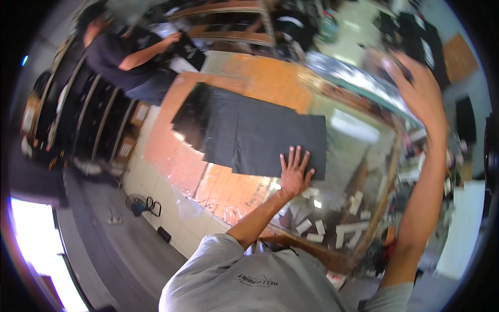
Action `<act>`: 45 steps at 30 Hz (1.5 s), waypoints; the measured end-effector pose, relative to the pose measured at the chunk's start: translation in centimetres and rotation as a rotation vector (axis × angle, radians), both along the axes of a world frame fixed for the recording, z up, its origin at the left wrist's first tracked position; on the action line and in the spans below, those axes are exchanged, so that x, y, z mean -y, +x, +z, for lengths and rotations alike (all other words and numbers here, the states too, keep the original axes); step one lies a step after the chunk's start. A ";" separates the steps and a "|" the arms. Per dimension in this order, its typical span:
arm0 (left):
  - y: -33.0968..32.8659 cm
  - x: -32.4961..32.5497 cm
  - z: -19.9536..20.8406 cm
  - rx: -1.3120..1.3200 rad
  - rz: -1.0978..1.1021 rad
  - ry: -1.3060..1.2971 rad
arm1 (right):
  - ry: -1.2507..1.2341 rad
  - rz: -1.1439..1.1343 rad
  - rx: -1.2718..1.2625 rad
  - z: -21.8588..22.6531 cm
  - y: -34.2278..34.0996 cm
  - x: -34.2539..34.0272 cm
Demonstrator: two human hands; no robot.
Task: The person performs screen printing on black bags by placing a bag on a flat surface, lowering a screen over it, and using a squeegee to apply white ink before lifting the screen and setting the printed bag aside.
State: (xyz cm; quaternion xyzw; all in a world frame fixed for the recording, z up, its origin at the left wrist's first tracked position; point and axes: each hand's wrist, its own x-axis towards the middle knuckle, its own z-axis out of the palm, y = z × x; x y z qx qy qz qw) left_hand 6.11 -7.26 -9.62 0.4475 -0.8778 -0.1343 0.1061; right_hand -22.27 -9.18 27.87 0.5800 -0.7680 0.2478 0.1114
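Observation:
Several black sheets point(260, 132), overlapping and fairly flat, lie across the work table; their far left part is shinier and wrinkled. I cannot tell whether they are plastic or cloth. Near their right end my left hand point(294, 176) presses down, palm flat and fingers spread. Raised at the upper right is my right hand point(418, 91), beyond the table's far right side. Its fingers are curled and smeared by motion. A dark blur shows beside the thumb, and whether the hand holds it is unclear.
The table has orange-brown boards point(228, 190) and a glass-like top point(348, 156) over white paper scraps point(314, 231). A clear-wrapped stack point(345, 73) lies along the far edge. At the upper left a co-worker point(122, 57) handles a black item point(188, 51). A fan point(138, 205) stands on the floor.

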 end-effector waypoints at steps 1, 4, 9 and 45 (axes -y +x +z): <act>-1.0 -0.2 -0.2 -0.024 -0.046 -0.026 | 0.144 -0.001 0.068 0.3 0.0 0.1; -4.6 -1.8 -0.7 -0.113 -0.187 -0.088 | 0.162 0.075 0.127 0.7 -0.8 -0.4; -10.8 -5.1 -0.4 -0.029 -0.353 -0.007 | 0.236 0.161 0.154 2.5 -0.8 -2.0; -9.3 -6.5 1.3 0.035 -0.418 0.045 | 0.325 0.237 0.296 0.7 0.3 -7.9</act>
